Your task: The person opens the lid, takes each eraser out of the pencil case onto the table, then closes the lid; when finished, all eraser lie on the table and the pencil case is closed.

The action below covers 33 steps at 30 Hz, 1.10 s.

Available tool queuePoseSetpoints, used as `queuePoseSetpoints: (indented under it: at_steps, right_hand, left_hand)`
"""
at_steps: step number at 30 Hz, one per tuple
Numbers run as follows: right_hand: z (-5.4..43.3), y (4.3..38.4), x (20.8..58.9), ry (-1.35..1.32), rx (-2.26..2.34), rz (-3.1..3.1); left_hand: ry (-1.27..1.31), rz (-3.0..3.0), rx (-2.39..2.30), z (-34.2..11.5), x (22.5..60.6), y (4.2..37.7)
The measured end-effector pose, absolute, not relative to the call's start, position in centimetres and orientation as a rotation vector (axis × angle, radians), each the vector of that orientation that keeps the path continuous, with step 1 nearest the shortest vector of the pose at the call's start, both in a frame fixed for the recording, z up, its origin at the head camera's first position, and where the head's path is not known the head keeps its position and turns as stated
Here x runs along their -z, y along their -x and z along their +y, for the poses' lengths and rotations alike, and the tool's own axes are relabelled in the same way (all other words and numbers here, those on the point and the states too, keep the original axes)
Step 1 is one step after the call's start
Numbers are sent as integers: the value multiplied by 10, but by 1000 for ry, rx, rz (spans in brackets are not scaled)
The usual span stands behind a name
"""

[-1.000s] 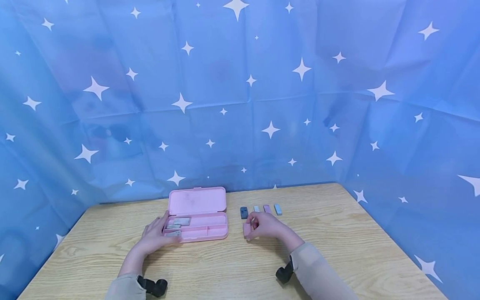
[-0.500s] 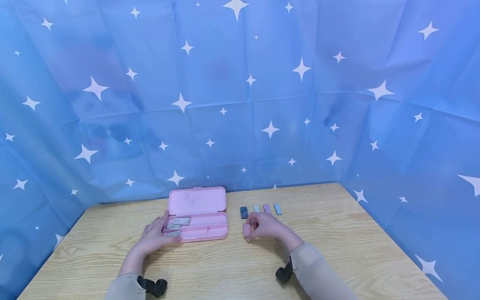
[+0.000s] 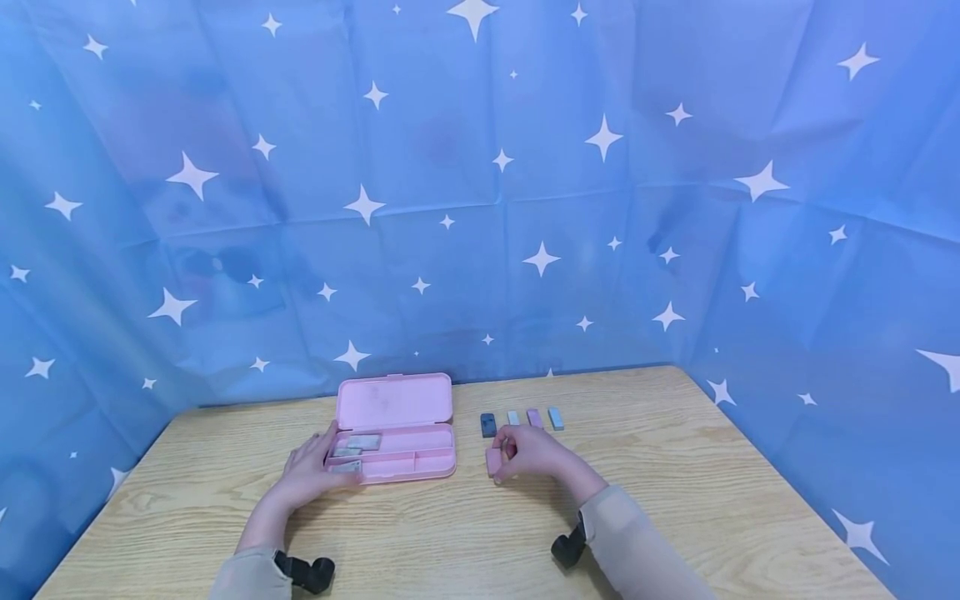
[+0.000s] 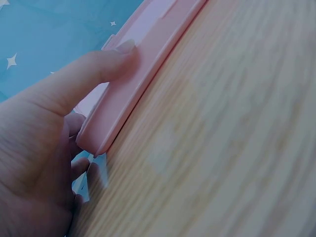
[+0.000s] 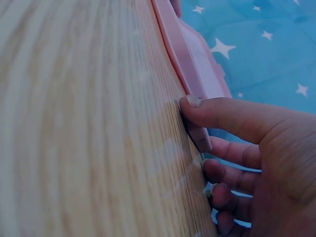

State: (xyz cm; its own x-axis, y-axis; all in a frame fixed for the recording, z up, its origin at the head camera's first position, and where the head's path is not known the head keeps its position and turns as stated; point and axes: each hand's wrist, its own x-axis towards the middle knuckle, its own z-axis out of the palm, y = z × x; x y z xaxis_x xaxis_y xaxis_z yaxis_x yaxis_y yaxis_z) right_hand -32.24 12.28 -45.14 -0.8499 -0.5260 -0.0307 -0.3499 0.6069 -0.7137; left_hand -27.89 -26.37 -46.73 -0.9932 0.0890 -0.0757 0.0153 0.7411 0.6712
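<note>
An open pink pencil case (image 3: 435, 477) lies on the table with its lid (image 3: 393, 402) folded back. My left hand (image 3: 309, 473) grips its left end. In the left wrist view the thumb (image 4: 106, 64) presses the front wall and the other fingers reach round the end. Several pale, flat eraser-like pieces (image 3: 365, 442) lie in the case's left part. To the right of the case, my right hand (image 3: 536, 452) pinches a small pink block (image 3: 492, 461), which looks like an eraser, between thumb and fingers. In the right wrist view the block (image 5: 200, 137) is partly behind the thumb.
Behind the right hand stand a dark blue block (image 3: 488, 425), a pale one (image 3: 513, 417), a purple one (image 3: 534, 418) and a light blue one (image 3: 556, 418), in a row. A blue star-print cloth (image 3: 450, 275) hangs along the wooden table's (image 3: 420, 542) back edge.
</note>
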Motion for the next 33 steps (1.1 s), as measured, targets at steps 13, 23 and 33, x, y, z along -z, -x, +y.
queuePoseSetpoints:
  at_steps: [13, 23, 33]
  right_hand:
    - [125, 322, 453, 721, 1061, 2593]
    - [129, 326, 445, 714, 1068, 2569]
    - [119, 335, 416, 782, 967, 2601]
  left_hand:
    - [-103, 2840, -1077, -263, 467, 279]
    - [-119, 2852, -1068, -266, 471, 283]
    - [-118, 2853, -1085, -266, 471, 282]
